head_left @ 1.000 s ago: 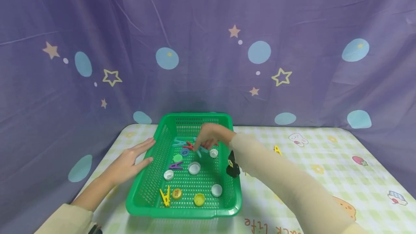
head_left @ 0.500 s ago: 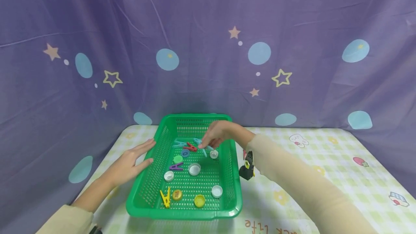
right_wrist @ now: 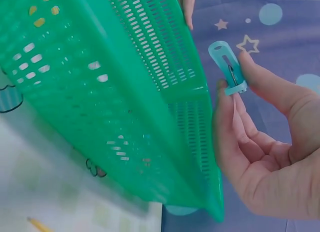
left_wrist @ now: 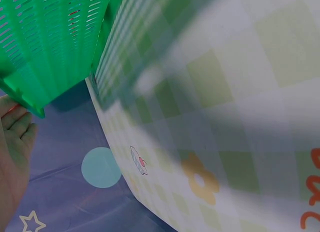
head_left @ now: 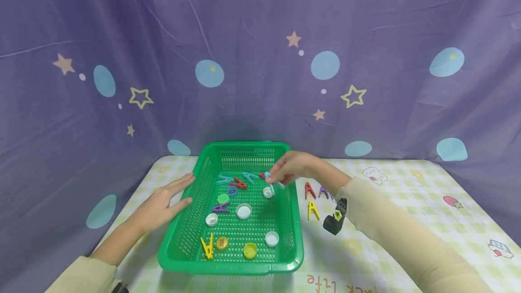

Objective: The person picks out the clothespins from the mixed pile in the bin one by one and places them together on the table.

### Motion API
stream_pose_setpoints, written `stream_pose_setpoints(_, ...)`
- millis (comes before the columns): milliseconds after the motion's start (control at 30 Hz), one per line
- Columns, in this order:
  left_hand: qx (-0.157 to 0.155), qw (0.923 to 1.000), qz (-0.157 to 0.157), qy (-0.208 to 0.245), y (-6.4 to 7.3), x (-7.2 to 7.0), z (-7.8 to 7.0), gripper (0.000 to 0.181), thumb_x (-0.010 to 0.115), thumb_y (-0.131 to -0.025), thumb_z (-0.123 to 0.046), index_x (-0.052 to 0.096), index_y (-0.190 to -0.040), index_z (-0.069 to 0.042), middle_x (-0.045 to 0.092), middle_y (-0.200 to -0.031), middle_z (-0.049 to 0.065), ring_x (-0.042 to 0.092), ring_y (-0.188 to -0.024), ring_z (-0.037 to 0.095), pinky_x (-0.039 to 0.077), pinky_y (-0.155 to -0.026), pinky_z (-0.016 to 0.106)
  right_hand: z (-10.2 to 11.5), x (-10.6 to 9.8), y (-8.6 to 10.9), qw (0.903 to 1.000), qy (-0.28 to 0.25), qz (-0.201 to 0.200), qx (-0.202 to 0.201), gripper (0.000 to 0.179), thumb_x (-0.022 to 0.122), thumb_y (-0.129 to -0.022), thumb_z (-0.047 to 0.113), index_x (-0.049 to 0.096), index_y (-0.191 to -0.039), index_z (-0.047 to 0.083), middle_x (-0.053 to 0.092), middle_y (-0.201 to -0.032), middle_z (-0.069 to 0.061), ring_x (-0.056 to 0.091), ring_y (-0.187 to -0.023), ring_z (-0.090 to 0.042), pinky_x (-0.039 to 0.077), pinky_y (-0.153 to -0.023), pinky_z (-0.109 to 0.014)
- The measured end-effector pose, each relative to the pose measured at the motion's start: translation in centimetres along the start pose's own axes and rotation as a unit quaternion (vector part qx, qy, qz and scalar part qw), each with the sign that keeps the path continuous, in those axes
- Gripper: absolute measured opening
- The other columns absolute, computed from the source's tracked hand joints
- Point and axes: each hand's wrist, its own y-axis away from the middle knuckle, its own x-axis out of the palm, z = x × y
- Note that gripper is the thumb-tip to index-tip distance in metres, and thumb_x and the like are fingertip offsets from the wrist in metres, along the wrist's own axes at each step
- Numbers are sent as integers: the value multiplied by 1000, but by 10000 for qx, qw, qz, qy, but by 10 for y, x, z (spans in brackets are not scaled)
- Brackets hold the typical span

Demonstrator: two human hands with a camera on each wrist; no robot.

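Observation:
My right hand (head_left: 294, 167) pinches a light blue clothespin (right_wrist: 226, 64) between thumb and fingers, above the right side of a green plastic basket (head_left: 228, 266). My left hand (head_left: 168, 201) rests against the basket's left rim with its fingers straight. Inside the basket lie two other light blue clothespins, one of them (head_left: 249, 177) near the back. A red clothespin (head_left: 240, 184), a purple clothespin (head_left: 221, 208) and a yellow clothespin (head_left: 208, 247) lie there too. Several bottle caps are scattered among them, including a white cap (head_left: 243, 211) and a yellow cap (head_left: 250, 251).
On the checked tablecloth (head_left: 390, 238), right of the basket, lie a red clothespin (head_left: 310, 191), a purple clothespin (head_left: 323, 192) and a yellow clothespin (head_left: 313, 210). A purple curtain (head_left: 252, 112) hangs behind the table.
My right hand has lifted the light blue clothespin and carried it rightward toward the basket's right rim. Clothespins on the tablecloth have come out from behind the arm. My left hand stays put.

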Motion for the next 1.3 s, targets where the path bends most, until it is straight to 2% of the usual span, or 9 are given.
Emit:
stream_pose_setpoints(167,2,10000,33,27,-1,0,-1,56,60,-94,-27,45,-143,-4,40,-151,19,41,-136,43,35,-107,62,-16,-9,11,9995,-259,-113,-167,23,74,-84,14,71,-104,2,70,-77,7,63,-70,-8,58,-76,-26)
stream_pose_setpoints(400,-23,10000,40,42,0,-1,-1,56,60,-95,-27,44,-143,-3,40,-151,19,41,-136,43,35,-107,62,-40,-22,26,9978,-563,-285,-224,26,71,-86,15,69,-108,2,64,-70,9,59,-67,-7,57,-77,-26)
stream_pose_setpoints(733,-30,10000,42,53,0,1,1,56,60,-95,-27,44,-144,-4,40,-152,18,40,-137,43,35,-108,61,-87,-34,38,9943,-920,-317,-438,27,70,-87,19,66,-106,0,72,-79,8,66,-70,-5,58,-78,-25)
stream_pose_setpoints(1067,-40,10000,50,55,-1,1,0,56,60,-95,-27,44,-144,-4,40,-152,18,40,-137,43,35,-108,62,-129,-36,40,9901,-1268,-510,-331,30,71,-87,18,65,-108,-3,71,-80,10,68,-74,-5,59,-83,-28)
stream_pose_setpoints(1300,-11,10000,-22,3,-1,1,0,56,60,-94,-26,45,-143,-3,42,-150,19,42,-136,42,36,-107,60,-152,-35,37,9874,-1336,-779,-325,45,69,-88,12,54,-119,-16,67,-90,2,69,-78,-8,60,-81,-28)
